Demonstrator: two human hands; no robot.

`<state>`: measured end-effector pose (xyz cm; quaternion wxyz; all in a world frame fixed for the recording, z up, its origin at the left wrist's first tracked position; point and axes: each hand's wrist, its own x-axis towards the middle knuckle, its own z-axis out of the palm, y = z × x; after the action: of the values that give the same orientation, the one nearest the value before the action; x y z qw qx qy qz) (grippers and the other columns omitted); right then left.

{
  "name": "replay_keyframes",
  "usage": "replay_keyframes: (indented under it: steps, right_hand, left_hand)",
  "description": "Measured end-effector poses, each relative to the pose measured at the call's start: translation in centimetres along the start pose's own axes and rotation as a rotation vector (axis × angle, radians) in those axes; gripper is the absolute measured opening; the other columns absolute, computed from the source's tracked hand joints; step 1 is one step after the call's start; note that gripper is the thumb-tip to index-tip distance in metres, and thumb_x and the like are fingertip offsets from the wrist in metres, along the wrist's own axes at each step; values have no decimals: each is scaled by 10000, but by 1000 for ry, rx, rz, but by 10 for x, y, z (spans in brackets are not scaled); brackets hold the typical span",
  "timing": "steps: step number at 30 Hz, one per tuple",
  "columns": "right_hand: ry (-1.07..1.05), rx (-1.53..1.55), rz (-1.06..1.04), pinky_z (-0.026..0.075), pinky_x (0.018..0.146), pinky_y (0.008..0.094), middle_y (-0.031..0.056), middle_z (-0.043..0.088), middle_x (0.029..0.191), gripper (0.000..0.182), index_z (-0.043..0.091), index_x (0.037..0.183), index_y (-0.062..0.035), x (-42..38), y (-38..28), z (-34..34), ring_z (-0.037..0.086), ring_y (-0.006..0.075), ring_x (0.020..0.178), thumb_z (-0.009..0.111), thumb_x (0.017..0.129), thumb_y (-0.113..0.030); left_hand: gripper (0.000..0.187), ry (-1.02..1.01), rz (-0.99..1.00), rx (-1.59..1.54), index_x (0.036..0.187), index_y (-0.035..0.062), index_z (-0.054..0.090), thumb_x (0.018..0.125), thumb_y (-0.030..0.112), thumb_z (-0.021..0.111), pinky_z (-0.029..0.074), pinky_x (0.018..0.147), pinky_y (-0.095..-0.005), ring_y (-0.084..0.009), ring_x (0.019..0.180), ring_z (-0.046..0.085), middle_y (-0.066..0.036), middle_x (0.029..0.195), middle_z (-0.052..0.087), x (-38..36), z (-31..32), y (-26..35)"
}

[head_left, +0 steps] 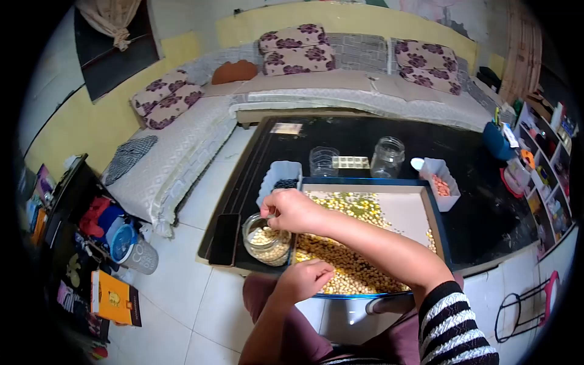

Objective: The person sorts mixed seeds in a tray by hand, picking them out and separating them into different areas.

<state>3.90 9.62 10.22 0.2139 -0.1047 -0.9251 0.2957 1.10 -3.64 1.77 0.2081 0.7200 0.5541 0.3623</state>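
A shallow tray (406,207) with a blue rim holds beans and yellow kernels, spread over its left and near parts. My right hand (293,211) reaches across the tray, fingers closed over the mouth of a glass jar (266,246) that is partly filled with pale beans. What those fingers hold is too small to name. Low over the tray's near left corner is my left hand (304,280), fingers curled together above the beans; anything inside them is hidden.
Behind the tray stand two clear jars (387,157) (323,161) and a pale compartment box (351,162). A plastic tub (278,176) of dark beans is left, another (441,185) with pink pieces right. A phone (225,239) lies by the jar.
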Motion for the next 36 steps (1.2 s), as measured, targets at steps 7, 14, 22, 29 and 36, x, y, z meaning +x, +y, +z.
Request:
replay_keyframes:
  steps: [7, 14, 22, 29, 36]
  right_hand:
    - [155, -111, 357, 476, 620, 332, 121, 613, 694, 110, 621, 734, -53, -97, 76, -67, 606, 227, 646, 601, 700, -156]
    - [55, -256, 586, 483, 660, 323, 102, 639, 724, 160, 637, 791, -65, -184, 146, -73, 612, 235, 676, 656, 643, -125]
    - [38, -270, 656, 484, 663, 304, 90, 645, 753, 165, 650, 814, -67, -188, 158, -66, 618, 202, 694, 674, 661, -124]
    - [106, -214, 601, 485, 661, 306, 86, 640, 767, 163, 649, 820, -69, -195, 162, -66, 617, 203, 700, 657, 659, -97]
    - [89, -385, 467, 482, 645, 319, 85, 616, 724, 158, 636, 811, -74, -192, 165, -62, 605, 239, 679, 642, 655, -100]
  left_hand:
    - [130, -18, -24, 22, 830, 45, 645, 756, 152, 635, 492, 592, -293, -210, 648, 614, -91, 750, 622, 1, -4, 4]
    - [114, -23, -90, 18, 816, 58, 644, 761, 155, 617, 486, 595, -296, -221, 655, 608, -87, 761, 622, 2, -3, 9]
    - [114, 7, -72, 59, 783, 60, 640, 765, 169, 612, 488, 596, -314, -240, 658, 607, -85, 749, 626, 3, -1, 9]
    - [102, 35, -1, 84, 785, 56, 641, 740, 147, 646, 483, 595, -299, -231, 657, 612, -84, 731, 629, 3, -1, 8]
    - [127, 14, -4, 116, 782, 65, 630, 774, 191, 621, 481, 594, -315, -240, 670, 609, -75, 752, 630, 4, -1, 8]
